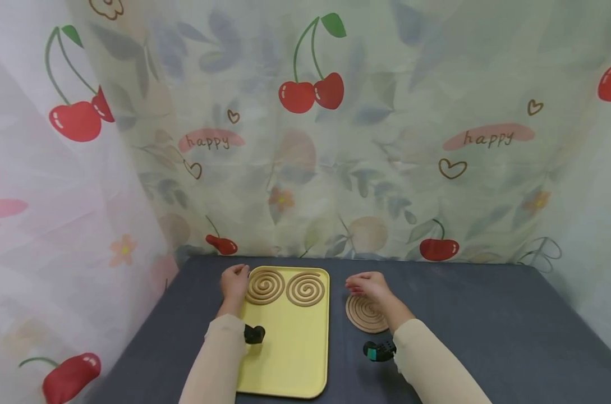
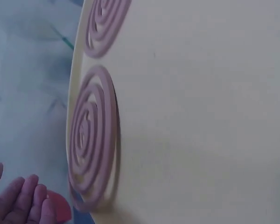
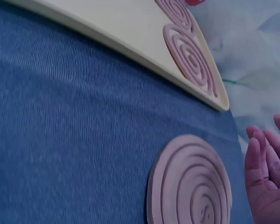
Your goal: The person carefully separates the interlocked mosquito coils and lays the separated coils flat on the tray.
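Two brown mosquito coils, the left one [image 1: 263,287] and the right one [image 1: 306,290], lie side by side at the far end of a yellow tray [image 1: 285,359]. A third coil [image 1: 362,315], its spiral wound more tightly, lies on the dark cloth to the right of the tray. My left hand [image 1: 234,281] hovers at the tray's far left corner beside the left coil, fingers loosely bent and holding nothing. Above the far edge of the third coil is my right hand [image 1: 370,285], partly covering it in the head view. Its fingers [image 3: 259,158] are relaxed, with nothing between them and the thumb.
A dark blue-grey cloth [image 1: 477,325] covers the table. Behind and at the sides hang pale curtains [image 1: 386,140] printed with cherries and leaves. Black wrist devices, one on the left [image 1: 255,335] and one on the right [image 1: 378,351], stick out beneath the sleeves.
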Motion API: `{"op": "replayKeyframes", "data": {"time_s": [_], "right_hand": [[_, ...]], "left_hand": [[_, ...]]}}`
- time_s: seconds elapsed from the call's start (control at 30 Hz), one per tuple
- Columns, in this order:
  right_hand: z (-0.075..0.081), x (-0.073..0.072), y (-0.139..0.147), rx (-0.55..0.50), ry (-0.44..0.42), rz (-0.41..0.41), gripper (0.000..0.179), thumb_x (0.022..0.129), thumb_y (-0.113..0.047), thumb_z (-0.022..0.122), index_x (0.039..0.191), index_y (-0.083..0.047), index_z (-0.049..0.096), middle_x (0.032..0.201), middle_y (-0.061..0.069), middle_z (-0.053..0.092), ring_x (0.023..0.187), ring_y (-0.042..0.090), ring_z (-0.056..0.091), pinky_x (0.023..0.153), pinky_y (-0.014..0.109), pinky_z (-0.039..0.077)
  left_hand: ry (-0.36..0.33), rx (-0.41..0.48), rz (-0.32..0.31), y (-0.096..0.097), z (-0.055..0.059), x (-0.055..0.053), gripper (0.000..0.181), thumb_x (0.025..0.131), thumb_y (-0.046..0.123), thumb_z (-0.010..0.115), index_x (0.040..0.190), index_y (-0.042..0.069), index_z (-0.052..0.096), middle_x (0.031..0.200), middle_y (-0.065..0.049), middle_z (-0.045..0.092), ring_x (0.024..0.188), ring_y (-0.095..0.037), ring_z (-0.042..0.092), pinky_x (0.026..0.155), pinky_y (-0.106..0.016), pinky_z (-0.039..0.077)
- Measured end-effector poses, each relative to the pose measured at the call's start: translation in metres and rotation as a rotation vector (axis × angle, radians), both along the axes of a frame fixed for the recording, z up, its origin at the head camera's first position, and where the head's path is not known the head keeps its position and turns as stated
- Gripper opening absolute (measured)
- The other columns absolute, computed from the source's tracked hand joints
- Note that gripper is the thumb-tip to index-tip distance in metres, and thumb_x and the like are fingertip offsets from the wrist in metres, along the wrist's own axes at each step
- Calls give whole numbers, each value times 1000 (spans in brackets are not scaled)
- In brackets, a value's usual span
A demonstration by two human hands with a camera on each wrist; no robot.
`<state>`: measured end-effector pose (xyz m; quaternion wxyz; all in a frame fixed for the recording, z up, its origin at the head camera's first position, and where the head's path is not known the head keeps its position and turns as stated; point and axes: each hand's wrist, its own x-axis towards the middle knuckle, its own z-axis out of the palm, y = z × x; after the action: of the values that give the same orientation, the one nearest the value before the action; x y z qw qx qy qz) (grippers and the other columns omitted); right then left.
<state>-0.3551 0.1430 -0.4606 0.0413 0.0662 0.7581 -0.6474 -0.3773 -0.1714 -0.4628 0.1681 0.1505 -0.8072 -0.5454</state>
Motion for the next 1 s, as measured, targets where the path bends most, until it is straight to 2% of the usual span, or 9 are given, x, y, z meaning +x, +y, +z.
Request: {"op": "replayKeyframes", "data": {"time_s": [0.17,0.27,0.43,0.53,0.8,0.87,1.0], "right_hand": [[-3,1,13,24,-3,7,25,89,-9,60,105,9,64,85,11,71,76,19,68,71,33,55],[-4,2,18,31,-6,15,25,89,-9,60,106,9,64,88,14,71,76,18,68,73,35,55],[-1,5,31,85,33,59,28,90,-9,59,108,12,62,92,18,71,79,21,68,77,38,55],[1,6,36,114,42,82,28,90,-9,58,108,12,62,90,15,71,81,21,67,78,39,55],[0,12,41,187,26,70,25,88,-11,61,104,8,65,90,15,71,80,20,67,74,35,56],[0,13,42,181,17,68,25,87,-11,62,103,8,66,89,13,72,79,20,67,74,35,56],[0,13,49,178,9,80,26,87,-11,62,105,8,65,90,13,72,81,21,67,77,37,55]], "left_hand": [[89,19,-14,16,3,-3,31,94,14,53,117,-5,60,111,-25,62,102,-36,58,87,-46,47],[112,23,-23,23,3,-4,30,93,13,54,116,-5,61,109,-24,63,100,-35,59,84,-44,48],[84,22,-91,36,5,-4,29,92,16,56,115,0,63,107,-20,65,88,-26,61,71,-31,49],[69,44,-137,45,7,-2,27,92,14,56,114,0,63,107,-20,64,88,-27,61,67,-27,48],[68,129,-266,73,17,4,28,91,8,56,116,-6,61,111,-24,62,104,-34,58,89,-39,49],[54,151,-278,79,17,5,30,91,9,56,117,-6,60,113,-24,61,107,-34,58,91,-41,48],[17,177,-277,89,13,4,31,91,11,57,118,-4,60,113,-22,61,106,-31,58,88,-38,49]]}}
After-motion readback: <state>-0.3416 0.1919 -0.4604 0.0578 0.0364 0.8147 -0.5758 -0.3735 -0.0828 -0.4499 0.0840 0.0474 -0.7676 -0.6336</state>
